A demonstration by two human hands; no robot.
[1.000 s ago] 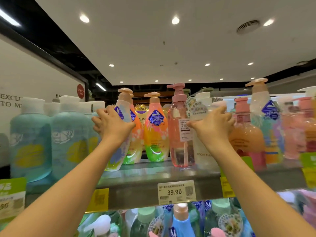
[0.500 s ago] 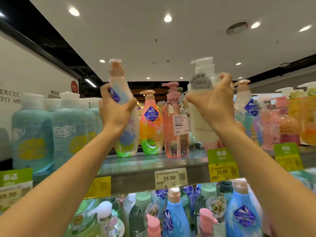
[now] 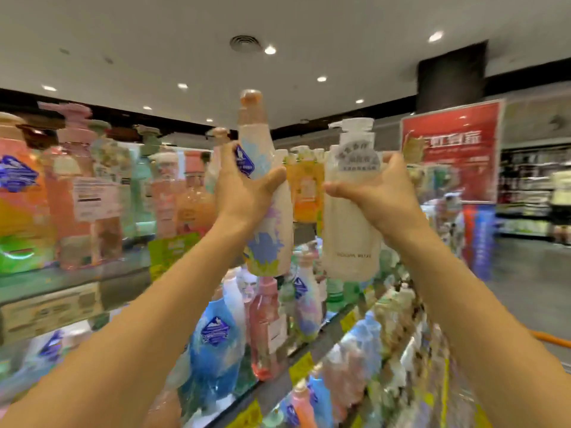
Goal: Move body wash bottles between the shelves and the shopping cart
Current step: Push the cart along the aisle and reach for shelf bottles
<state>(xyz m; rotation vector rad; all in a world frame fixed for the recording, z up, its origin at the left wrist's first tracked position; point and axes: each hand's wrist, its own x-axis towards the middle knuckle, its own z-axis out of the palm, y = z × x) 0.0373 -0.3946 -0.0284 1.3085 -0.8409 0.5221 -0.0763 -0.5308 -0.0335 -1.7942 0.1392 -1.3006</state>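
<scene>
Bottles lifted off shelf (image 3: 71,282), left grip (image 3: 244,193) holding patterned bottle (image 3: 268,230)

- The left hand (image 3: 244,193) holds up a tall cream plastic bottle with blue splashes and an orange pump top (image 3: 265,196).
- The right hand (image 3: 380,193) holds up a cloudy white plastic pump bottle (image 3: 350,239).
- The two bottles are upright, side by side, not touching.
- A grey shelf (image 3: 55,282) on the left carries blurry pink and orange bottles (image 3: 80,186).
- A red sign (image 3: 451,149) stands far right.
</scene>
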